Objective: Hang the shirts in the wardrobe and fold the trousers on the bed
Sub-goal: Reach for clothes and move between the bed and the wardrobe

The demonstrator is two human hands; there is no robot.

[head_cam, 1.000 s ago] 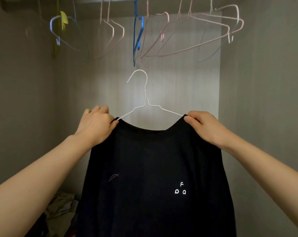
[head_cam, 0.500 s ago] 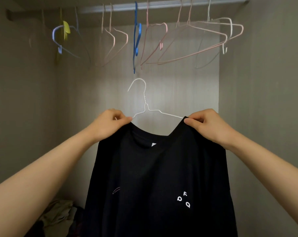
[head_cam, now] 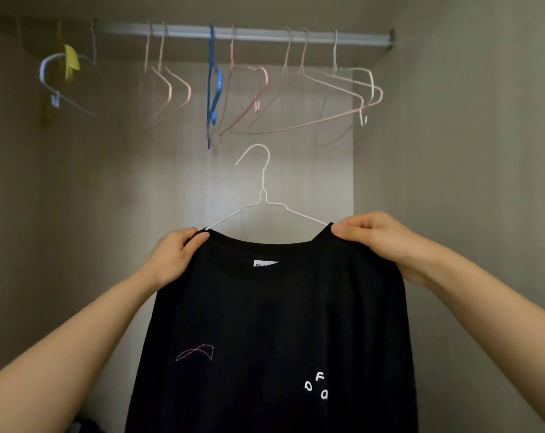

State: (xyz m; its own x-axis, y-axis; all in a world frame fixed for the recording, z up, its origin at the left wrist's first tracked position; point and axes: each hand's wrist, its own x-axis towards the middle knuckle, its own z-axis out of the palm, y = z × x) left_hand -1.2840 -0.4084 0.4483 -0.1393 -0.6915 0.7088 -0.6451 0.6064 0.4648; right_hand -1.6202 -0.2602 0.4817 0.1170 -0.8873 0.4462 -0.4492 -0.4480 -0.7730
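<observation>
Black shirt (head_cam: 274, 323) on white hanger (head_cam: 265, 195) at frame centre, left hand (head_cam: 174, 257) and right hand (head_cam: 380, 235) pinching its shoulders, rail (head_cam: 265, 34) with bare hangers (head_cam: 296, 98) across the top

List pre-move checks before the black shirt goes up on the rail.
1. Left hand grip on black shirt shoulder: ok, pinching.
2. Right hand grip on the other shoulder: ok, pinching.
3. White hanger seated in the neck: ok, both arms enter the collar; ends hidden.
4. Hook upright and free: ok.
5. Hook on rail: not ok, it sits below.
6. Path up to rail: cannot tell; pink hangers cross just above the hook.
</observation>
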